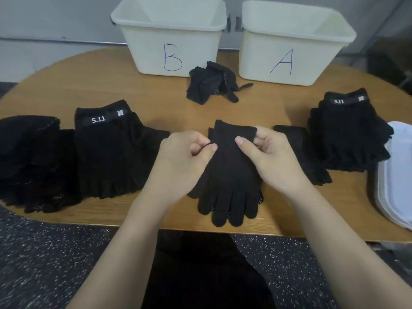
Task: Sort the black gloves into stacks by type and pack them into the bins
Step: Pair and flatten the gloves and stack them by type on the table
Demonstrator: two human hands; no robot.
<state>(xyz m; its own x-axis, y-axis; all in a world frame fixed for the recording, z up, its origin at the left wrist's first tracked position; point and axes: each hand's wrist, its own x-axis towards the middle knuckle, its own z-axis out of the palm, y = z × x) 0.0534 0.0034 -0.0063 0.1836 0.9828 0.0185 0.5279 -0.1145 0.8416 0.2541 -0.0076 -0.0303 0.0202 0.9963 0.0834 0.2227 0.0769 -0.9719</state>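
Centre, near edge of the table [256, 112]: we have a full-fingered glove [229, 172] lying flat, cuff away from us, fingertips at the table's edge; white grip dots show on a second glove under it. Our left hand [185, 155] pinches the cuff's left edge between thumb and forefinger; our right hand [267, 152] pinches the cuff's right corner, thumb on top, other fingers curled.

Left: a stack of 5.11 gloves [111, 152], and beside it, at the far left, a dotted stack [31, 161].

Right: a second 5.11 stack [350, 134], with a flat glove [303, 152] just beside our right hand.

Rear: bin B [171, 36] and bin A [289, 43], side by side; between them in front, a loose pile [211, 83] of gloves.

Far right edge: white trays [396, 170].
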